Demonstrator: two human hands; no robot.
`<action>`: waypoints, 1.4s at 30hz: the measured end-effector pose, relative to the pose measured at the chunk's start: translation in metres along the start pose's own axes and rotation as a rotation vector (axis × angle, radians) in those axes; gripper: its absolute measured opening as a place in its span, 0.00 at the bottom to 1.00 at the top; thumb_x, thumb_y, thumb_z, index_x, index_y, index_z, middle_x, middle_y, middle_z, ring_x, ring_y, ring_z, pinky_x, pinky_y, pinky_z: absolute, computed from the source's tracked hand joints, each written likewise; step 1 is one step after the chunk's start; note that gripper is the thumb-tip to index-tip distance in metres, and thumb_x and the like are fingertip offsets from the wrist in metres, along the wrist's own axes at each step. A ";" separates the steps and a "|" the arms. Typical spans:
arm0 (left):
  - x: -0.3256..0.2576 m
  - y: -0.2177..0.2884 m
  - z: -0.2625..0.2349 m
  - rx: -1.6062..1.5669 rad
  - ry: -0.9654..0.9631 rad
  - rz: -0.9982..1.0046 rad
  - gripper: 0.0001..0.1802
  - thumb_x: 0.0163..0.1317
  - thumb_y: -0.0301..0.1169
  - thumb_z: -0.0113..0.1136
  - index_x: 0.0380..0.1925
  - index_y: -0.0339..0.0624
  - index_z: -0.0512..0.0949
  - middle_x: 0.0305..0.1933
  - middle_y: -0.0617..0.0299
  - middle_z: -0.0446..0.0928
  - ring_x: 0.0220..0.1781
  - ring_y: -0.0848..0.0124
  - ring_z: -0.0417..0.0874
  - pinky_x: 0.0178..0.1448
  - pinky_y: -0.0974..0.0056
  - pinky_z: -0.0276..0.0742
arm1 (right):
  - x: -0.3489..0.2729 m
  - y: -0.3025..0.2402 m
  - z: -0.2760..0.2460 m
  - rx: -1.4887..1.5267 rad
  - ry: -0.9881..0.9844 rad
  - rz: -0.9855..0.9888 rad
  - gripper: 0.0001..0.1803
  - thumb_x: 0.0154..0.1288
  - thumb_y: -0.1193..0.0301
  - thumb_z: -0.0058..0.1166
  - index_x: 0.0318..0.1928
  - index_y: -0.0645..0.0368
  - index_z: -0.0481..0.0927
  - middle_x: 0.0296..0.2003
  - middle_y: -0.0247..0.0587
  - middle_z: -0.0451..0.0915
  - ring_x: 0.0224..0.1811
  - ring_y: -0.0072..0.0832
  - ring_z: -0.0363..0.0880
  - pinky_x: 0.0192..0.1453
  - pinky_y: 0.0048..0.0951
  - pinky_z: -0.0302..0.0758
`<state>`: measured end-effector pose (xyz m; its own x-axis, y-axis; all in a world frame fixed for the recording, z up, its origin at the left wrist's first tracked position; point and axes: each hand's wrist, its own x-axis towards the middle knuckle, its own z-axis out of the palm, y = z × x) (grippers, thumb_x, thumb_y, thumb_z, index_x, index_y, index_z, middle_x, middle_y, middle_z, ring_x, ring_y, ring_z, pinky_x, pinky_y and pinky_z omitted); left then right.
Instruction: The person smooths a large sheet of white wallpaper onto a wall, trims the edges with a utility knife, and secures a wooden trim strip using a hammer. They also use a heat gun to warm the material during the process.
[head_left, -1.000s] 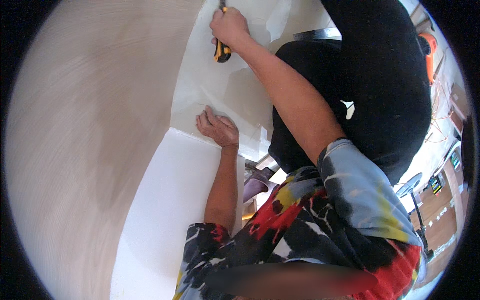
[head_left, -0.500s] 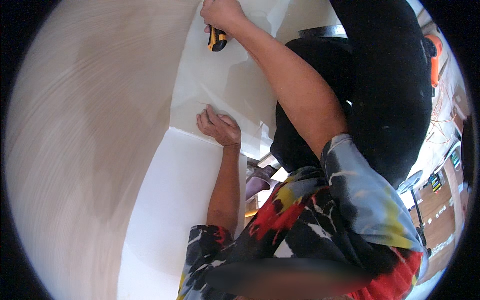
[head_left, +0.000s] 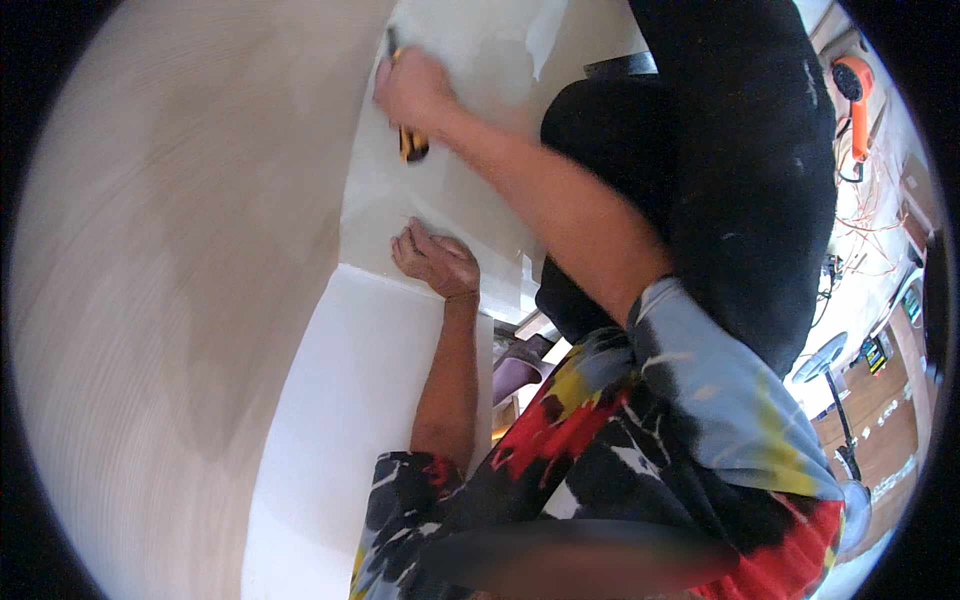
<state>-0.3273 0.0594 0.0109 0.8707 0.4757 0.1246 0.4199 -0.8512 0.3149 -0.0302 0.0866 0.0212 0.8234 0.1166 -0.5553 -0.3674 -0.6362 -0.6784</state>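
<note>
My right hand [head_left: 415,92] is wrapped round a yellow-and-black utility knife [head_left: 412,147]. The butt of its handle sticks out below my fist and its dark tip points away from me, near the left edge of a pale, glossy sheet [head_left: 490,120]. Closer in, my left hand [head_left: 437,262] rests on that sheet with its fingers curled together near the corner. Whether anything is pinched in them is hidden. Just under my left wrist begins a white panel [head_left: 340,400], along which my left forearm lies.
A wood-grained surface [head_left: 190,280] stretches along the left. My dark-clothed knee [head_left: 600,130] is bent beside the sheet, with a metal strip [head_left: 622,66] behind it. Farther right are an orange-handled tool [head_left: 858,110], loose wires [head_left: 865,235] and a brown board [head_left: 880,420].
My right hand has moved the knife nearer to me along the sheet's left edge, slightly blurred by motion. My left hand has stayed almost where it was. The view has shifted slightly.
</note>
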 end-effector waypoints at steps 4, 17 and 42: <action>-0.002 0.002 0.000 0.054 0.006 -0.040 0.27 0.69 0.26 0.49 0.68 0.30 0.68 0.63 0.37 0.67 0.69 0.38 0.64 0.77 0.33 0.55 | -0.015 -0.003 0.007 0.033 -0.038 0.013 0.21 0.76 0.62 0.50 0.44 0.73 0.79 0.27 0.56 0.87 0.24 0.48 0.89 0.46 0.41 0.87; -0.002 0.003 0.004 0.092 0.021 -0.069 0.27 0.70 0.25 0.49 0.69 0.32 0.67 0.66 0.43 0.66 0.72 0.39 0.62 0.78 0.33 0.55 | 0.029 -0.024 -0.048 0.331 -0.129 0.170 0.18 0.74 0.65 0.52 0.38 0.71 0.82 0.26 0.51 0.88 0.26 0.38 0.91 0.38 0.39 0.88; -0.003 -0.002 0.004 0.071 -0.011 -0.064 0.29 0.70 0.25 0.49 0.71 0.34 0.65 0.67 0.41 0.65 0.74 0.37 0.60 0.79 0.33 0.51 | -0.006 -0.013 -0.052 0.123 -0.401 0.036 0.22 0.76 0.61 0.48 0.43 0.75 0.77 0.30 0.55 0.86 0.26 0.40 0.89 0.36 0.40 0.87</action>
<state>-0.3299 0.0584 0.0058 0.8442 0.5274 0.0957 0.4915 -0.8330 0.2541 -0.0079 0.0545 0.0589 0.5841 0.3991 -0.7068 -0.4622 -0.5523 -0.6938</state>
